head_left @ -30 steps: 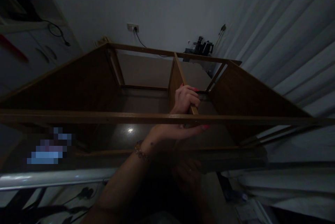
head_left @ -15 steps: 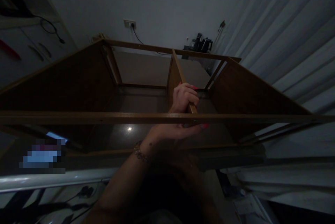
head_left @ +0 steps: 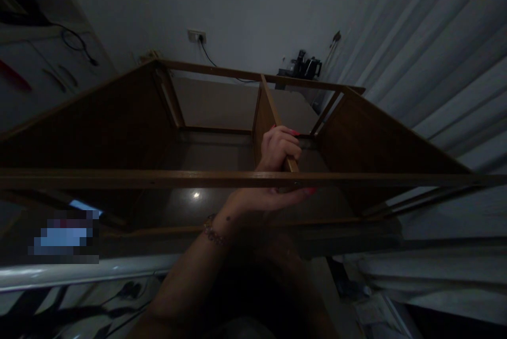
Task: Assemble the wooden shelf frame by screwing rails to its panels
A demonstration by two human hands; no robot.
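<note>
A brown wooden frame with a front rail [head_left: 198,176] and side panels spans the view. Inside it, an upright divider panel [head_left: 268,101] runs from the back rail [head_left: 222,71] toward the front rail. My left hand [head_left: 280,148] reaches in from beneath the front rail, its fingers wrapped over the divider's top edge near the joint. Its thumb, with a red nail, lies below the rail. A bead bracelet [head_left: 214,231] circles that wrist. My right hand [head_left: 279,252] is low in the dark below the frame, too dim and blurred to make out its fingers.
The frame stands on a shiny dark tabletop [head_left: 178,207]. A lit, pixelated screen [head_left: 63,236] lies at left. Black appliances [head_left: 304,67] stand behind, below a wall socket [head_left: 197,36]. White curtains [head_left: 443,64] hang right; cables and a white bar [head_left: 79,273] are at lower left.
My left hand stays in place on the divider panel. The dim right hand below has shifted very slightly; the frame has not moved.
</note>
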